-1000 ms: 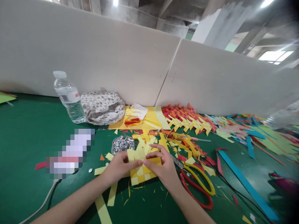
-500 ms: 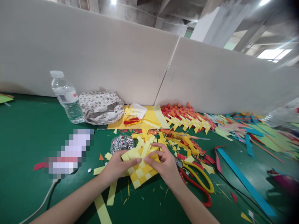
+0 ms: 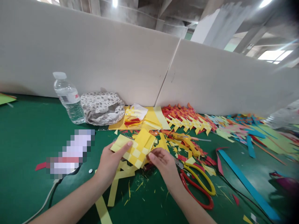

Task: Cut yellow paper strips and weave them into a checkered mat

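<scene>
Left of the metal scissors with red and yellow handles [image 3: 185, 166], the left hand [image 3: 109, 160] is gripping a checkered, two-tone yellow woven paper piece [image 3: 137, 151]; the right hand [image 3: 165, 165], fingers curled, is resting at its edge, whether pinching I cannot tell.

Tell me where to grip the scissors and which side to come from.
Grip the scissors by the red loop and yellow loop, probably best from the near right: both loops extend that way, while the metal end lies toward the right hand.
</scene>
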The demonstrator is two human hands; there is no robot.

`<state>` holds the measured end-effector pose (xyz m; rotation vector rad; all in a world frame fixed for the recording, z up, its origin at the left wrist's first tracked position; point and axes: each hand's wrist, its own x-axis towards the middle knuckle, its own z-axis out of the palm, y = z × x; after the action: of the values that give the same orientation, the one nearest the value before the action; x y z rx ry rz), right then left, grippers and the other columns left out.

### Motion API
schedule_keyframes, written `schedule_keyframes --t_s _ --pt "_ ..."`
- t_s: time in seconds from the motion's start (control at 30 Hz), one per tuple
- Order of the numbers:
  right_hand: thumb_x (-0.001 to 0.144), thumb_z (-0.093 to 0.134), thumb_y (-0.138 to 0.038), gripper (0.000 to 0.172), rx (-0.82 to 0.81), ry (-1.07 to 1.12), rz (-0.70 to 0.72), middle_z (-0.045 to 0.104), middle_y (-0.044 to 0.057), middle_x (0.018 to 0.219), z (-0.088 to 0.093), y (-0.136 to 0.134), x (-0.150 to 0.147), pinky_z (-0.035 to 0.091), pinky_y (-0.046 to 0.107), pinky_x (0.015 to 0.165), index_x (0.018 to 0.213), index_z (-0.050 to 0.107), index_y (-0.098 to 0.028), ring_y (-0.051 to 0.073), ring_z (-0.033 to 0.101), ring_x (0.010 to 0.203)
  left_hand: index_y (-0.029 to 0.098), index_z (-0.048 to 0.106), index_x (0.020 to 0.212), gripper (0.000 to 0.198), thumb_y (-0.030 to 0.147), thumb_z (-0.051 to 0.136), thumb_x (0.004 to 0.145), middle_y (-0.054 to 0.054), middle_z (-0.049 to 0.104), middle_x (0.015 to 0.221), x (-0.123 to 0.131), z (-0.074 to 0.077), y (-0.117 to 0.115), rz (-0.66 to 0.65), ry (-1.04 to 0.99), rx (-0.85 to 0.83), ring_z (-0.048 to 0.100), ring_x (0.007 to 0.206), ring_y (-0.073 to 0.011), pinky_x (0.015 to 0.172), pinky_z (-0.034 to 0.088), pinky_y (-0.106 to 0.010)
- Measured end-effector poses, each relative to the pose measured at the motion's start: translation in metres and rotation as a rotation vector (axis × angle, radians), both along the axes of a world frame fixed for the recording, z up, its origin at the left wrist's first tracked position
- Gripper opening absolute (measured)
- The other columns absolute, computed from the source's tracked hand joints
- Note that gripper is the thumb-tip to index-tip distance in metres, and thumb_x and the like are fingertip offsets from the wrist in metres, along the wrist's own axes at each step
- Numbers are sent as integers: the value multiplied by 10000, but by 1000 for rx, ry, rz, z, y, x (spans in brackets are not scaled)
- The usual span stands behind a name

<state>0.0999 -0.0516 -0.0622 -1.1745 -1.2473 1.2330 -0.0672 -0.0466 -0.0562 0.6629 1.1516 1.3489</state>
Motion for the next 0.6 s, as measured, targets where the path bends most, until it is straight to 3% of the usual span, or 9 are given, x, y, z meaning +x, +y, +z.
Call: schedule_keyframes --t_s 0.07,0.13,0.33,0.6 --pt "659 688 -356 253 -68 41 135 657 43 743 1 -4 -6 493 298 644 808 629 -161 189 611 704 147 644 841 308 349 704 617 -54 694 772 3 3 -5 -37 -26 19 640 645 -186 561 507 -261" --pt "637 706 -355 315 -96 123 162 680 56 819 1 -7 -9 492 343 704 883 645 -168 223 621 771 156 647 804 262 349 692 634 -35 691 728 6 4 -9 -103 -24 0 635 626 -178 568 507 -265" --pt "645 702 -341 307 -71 112 -35 695 56 805 1 -2 -1 499 337 685 891 668 -159 220 627 740 161 661 678 180 335 686 639 -18 674 670 9 -6 -9 -339 99 37 591 592 -131 550 448 -213" --pt "562 756 -343 227 -138 144 11 638 -17 578 6 0 -1 483 255 530 658 653 -165 145 573 523 163 646 720 224 337 708 593 5 632 617 12 -15 -7 -340 153 25 550 570 -123 548 410 -223"
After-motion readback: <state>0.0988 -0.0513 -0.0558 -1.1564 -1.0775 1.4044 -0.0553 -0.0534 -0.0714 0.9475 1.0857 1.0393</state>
